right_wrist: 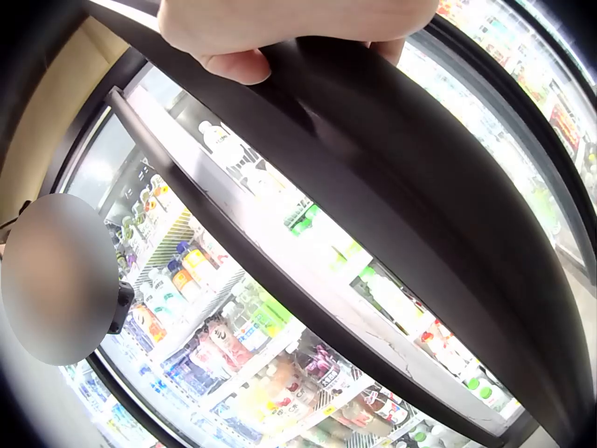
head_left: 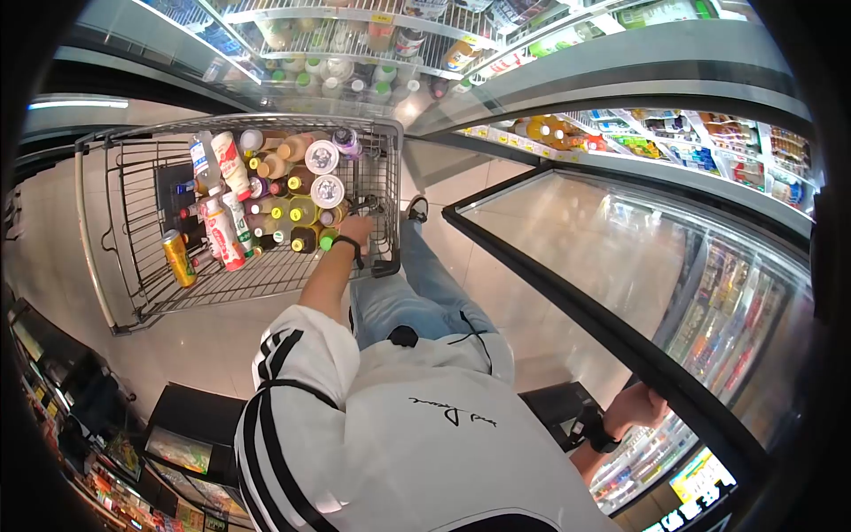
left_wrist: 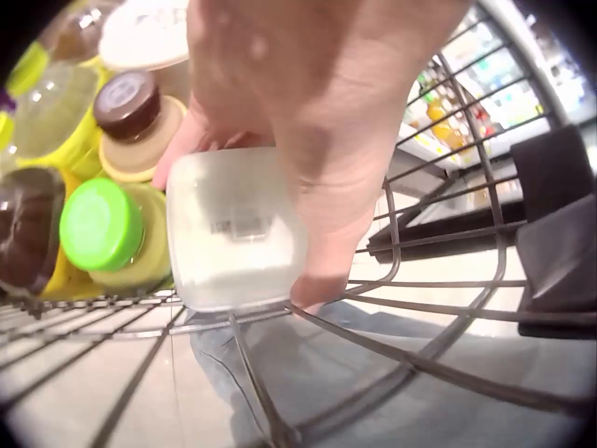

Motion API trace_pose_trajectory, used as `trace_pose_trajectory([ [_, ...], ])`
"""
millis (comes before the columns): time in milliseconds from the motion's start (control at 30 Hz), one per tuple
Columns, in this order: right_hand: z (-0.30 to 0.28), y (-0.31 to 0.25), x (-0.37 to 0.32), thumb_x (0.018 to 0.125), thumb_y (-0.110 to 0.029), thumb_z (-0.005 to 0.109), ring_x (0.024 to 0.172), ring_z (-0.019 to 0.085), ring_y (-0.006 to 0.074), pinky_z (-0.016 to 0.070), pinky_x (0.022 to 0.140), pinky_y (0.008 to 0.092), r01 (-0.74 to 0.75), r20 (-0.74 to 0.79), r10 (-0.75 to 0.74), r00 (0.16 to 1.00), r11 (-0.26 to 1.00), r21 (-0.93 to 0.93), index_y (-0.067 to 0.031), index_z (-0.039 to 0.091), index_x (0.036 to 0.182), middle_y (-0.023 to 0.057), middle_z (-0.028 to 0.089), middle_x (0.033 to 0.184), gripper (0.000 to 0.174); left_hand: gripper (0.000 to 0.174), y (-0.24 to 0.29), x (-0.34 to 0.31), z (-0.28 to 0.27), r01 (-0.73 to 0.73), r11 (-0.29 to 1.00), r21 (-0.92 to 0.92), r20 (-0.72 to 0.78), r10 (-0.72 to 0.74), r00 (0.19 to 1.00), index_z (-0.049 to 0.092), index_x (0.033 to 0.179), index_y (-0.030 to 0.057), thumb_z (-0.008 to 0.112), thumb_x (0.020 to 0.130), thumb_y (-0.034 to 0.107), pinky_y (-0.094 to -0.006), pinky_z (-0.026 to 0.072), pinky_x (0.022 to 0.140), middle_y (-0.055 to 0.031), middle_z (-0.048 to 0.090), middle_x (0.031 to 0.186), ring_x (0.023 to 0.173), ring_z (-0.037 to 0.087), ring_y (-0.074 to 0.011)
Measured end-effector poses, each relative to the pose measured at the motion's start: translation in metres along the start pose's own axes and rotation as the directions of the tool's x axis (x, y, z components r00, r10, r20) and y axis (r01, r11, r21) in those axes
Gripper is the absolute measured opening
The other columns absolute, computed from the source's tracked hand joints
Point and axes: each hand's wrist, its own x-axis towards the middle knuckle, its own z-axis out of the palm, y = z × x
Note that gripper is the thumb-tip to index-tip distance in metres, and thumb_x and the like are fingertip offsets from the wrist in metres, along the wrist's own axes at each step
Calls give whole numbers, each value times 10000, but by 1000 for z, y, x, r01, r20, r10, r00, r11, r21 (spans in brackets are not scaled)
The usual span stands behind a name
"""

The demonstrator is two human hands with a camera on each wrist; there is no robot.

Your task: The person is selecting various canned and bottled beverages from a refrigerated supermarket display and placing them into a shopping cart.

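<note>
Down in the cart's near right corner, my left hand [head_left: 358,229] grips a squarish, translucent white container [left_wrist: 238,233], fingers on its far side and thumb on the near one. Its flat end faces the left wrist camera; whether it is a bottle or a tub I cannot tell. Beside it stand a bottle with a bright green cap [left_wrist: 101,224] and one with a brown cap [left_wrist: 128,105]. Over on the right, my right hand [head_left: 635,406] holds the black edge of an open glass cooler door [head_left: 612,310], fingers curled over the dark frame [right_wrist: 373,140].
The metal shopping cart [head_left: 113,232] carries many upright bottles, two cups with round lids [head_left: 327,191], and a yellow can [head_left: 178,258] lying at the left. Lit cooler shelves [head_left: 355,40] run along the front. A leg in jeans [head_left: 434,257] stands between cart and door.
</note>
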Motion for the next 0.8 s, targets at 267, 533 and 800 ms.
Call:
trace_pose_trajectory([
  [267, -38, 8, 11, 628, -5, 529, 712, 546, 157, 488, 784, 302, 31, 29, -30, 999, 1000, -4, -71, 500, 635, 34, 529, 682, 72, 889, 28, -33, -58, 59, 996, -69, -176, -70, 982, 442, 1233, -21, 888, 567, 363, -485, 542, 806, -284, 592, 1051, 1018, 611, -435],
  [533, -72, 56, 11, 575, -21, 516, 696, 535, 188, 472, 741, 277, 49, 0, -49, 999, 987, 154, 7, 579, 843, 91, 591, 818, 277, 757, 66, -175, -281, -117, 837, -534, -448, -163, 879, 490, 1189, -46, 816, 604, 307, -461, 502, 890, -289, 635, 1072, 1014, 623, -437],
  [800, -40, 54, -2, 601, -12, 506, 634, 439, 120, 390, 631, 236, 69, 74, -90, 993, 967, 247, 12, 546, 827, 48, 541, 765, 231, 786, 140, -320, -497, -719, 390, -576, -744, 116, 658, 461, 1286, 11, 775, 662, 371, -342, 437, 953, -84, 571, 1155, 1076, 556, -200],
])
